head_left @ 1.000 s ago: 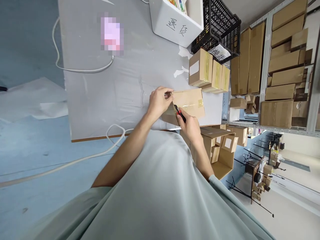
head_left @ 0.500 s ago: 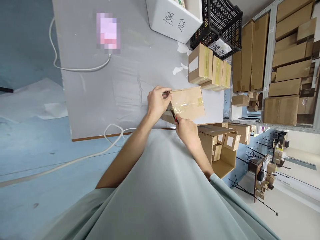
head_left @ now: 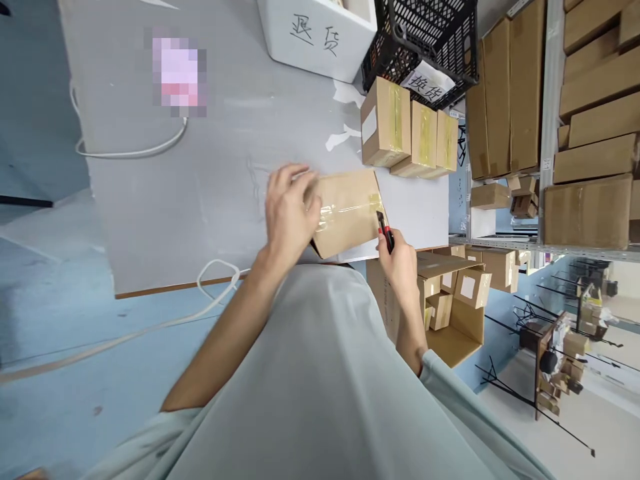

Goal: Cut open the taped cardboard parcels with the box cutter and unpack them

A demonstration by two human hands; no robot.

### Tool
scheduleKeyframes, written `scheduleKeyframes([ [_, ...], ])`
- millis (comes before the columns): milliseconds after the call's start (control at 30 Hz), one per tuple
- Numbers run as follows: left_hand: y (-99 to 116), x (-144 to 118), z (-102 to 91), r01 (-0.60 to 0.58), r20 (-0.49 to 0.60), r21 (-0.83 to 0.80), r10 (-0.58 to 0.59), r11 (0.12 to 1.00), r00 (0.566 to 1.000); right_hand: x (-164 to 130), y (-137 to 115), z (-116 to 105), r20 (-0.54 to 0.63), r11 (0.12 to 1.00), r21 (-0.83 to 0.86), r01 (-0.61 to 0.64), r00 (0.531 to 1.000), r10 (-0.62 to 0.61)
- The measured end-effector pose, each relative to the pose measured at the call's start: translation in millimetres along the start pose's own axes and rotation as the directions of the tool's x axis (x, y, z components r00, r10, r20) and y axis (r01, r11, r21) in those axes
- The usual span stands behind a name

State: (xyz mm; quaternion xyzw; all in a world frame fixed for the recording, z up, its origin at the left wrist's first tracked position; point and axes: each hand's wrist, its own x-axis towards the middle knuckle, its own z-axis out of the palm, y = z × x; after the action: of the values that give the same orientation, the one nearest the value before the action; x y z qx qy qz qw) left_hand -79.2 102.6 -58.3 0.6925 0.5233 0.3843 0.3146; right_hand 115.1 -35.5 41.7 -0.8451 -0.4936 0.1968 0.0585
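A brown cardboard box (head_left: 347, 223) lies on the grey table, with shiny clear tape along its upper face. My left hand (head_left: 290, 207) is at the box's left edge, its fingers apart and slightly blurred; whether the thumb presses on the cardboard I cannot tell. In my right hand (head_left: 401, 260) is a red and black utility knife (head_left: 386, 232), gripped by its handle. The knife's dark tip points up and away from me, over the box's right end.
Several taped boxes (head_left: 385, 123) stand right of the work, behind them a white bin (head_left: 315, 37) and a black crate (head_left: 425, 50). A large open carton (head_left: 455, 340) holding small boxes is below the table's right edge. A white cable (head_left: 140, 155) lies at left.
My right hand has moved the knife from the box's left end to its right end. My left hand has loosened from the left edge, and the box has turned slightly.
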Motion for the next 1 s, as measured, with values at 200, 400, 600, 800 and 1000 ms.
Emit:
scheduleKeyframes([
  [200, 45, -2, 74.1, -0.216, 0.219, 0.057, 0.199, 0.975, 0.955, 39, 53, -2, -0.088, 0.983, 0.137, 0.119, 0.99, -0.108],
  [400, 41, -4, 99.4, -0.214, 0.229, 0.129, 0.18, 0.968, 0.957, 71, 70, 8, -0.073, 0.935, 0.218, 0.28, 0.96, -0.271],
  [600, 38, -4, 97.2, -0.191, 0.233, 0.159, 0.151, 0.969, 0.961, 96, 61, 10, 0.047, 0.925, 0.146, 0.35, 0.932, -0.36],
  [800, 37, -4, 97.9, -0.186, 0.222, 0.155, 0.149, 0.97, 0.964, 97, 46, 4, 0.161, 0.952, 0.029, 0.303, 0.939, -0.304],
  [1000, 36, -5, 97.7, -0.188, 0.23, 0.133, 0.154, 0.973, 0.961, 86, 21, -5, 0.215, 0.974, -0.088, 0.209, 0.959, -0.186],
])
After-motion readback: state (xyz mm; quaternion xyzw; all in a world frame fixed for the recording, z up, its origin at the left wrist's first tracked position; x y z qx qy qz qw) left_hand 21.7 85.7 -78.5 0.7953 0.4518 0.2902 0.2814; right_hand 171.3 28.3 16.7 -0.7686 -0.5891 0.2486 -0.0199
